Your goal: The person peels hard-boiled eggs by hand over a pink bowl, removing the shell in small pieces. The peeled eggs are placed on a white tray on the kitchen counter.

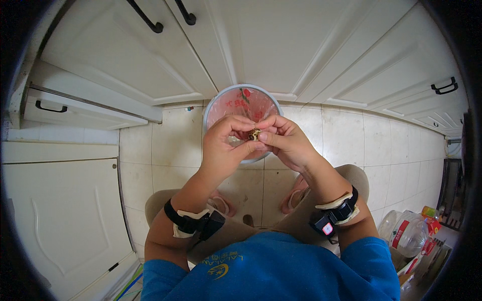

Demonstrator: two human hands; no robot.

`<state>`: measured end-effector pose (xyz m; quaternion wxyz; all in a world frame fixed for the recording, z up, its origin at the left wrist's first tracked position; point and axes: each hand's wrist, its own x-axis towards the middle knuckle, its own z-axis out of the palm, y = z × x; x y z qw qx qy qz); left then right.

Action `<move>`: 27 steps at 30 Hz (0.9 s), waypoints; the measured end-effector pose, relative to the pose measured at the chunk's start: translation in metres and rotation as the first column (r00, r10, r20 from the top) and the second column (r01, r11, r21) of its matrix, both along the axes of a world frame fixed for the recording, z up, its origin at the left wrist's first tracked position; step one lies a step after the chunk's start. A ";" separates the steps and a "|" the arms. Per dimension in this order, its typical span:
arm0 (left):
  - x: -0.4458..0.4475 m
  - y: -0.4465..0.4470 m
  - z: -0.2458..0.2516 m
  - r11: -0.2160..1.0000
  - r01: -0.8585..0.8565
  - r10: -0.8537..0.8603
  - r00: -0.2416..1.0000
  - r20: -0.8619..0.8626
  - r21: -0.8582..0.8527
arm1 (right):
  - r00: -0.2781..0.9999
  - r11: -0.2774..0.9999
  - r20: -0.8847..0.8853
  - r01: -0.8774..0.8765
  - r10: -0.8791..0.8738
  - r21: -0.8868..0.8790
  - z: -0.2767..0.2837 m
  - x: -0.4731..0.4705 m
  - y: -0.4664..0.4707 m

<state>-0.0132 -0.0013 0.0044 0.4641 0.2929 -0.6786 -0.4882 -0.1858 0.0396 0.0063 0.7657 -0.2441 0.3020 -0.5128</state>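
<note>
A small egg (254, 134) with dark brown and cream speckles, like a quail egg, is pinched between my two hands. My left hand (223, 142) has its thumb below the egg and its index finger above. From the other side, the thumb of my right hand (289, 140) presses on the egg, with the fingers curled behind it. Both hands are over a round waste bin (206, 119) with a pale rim. A translucent reddish liner (231, 103) with printed writing covers its inside; my hands hide much of the bin's contents.
White cabinet doors (263, 45) rise just beyond the bin, and another cabinet (67, 218) stands at the left. Pale tiles (340, 139) cover the floor. A large clear plastic bottle (410, 235) lies among other items at the lower right. My slippers (295, 193) flank the near side.
</note>
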 end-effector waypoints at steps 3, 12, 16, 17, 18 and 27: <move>0.002 0.000 0.005 0.995 0.042 -0.045 0.999 0.025 0.088 | 0.997 0.999 -0.075 0.006 -0.003 0.032 0.001 -0.001 0.000; 0.006 -0.003 0.016 0.999 -0.028 0.024 0.985 0.173 0.017 | 0.941 0.997 -0.336 0.016 -0.042 -0.080 0.010 -0.001 -0.001; 0.005 -0.002 0.014 0.996 -0.085 0.081 0.981 0.179 0.012 | 0.929 0.993 -0.365 0.023 -0.063 -0.114 0.009 0.001 -0.001; 0.005 -0.002 0.014 0.997 -0.078 0.078 0.979 0.189 -0.005 | 0.927 0.993 -0.368 0.029 -0.071 -0.117 0.009 0.001 -0.001; 0.006 -0.003 0.014 0.997 -0.070 0.073 0.976 0.204 -0.021 | 0.926 0.992 -0.369 0.038 -0.081 -0.122 0.008 0.001 -0.001; 0.003 -0.002 0.009 0.984 -0.122 0.151 0.960 0.235 -0.131 | 0.894 0.994 -0.438 0.057 -0.091 -0.090 0.001 0.002 -0.002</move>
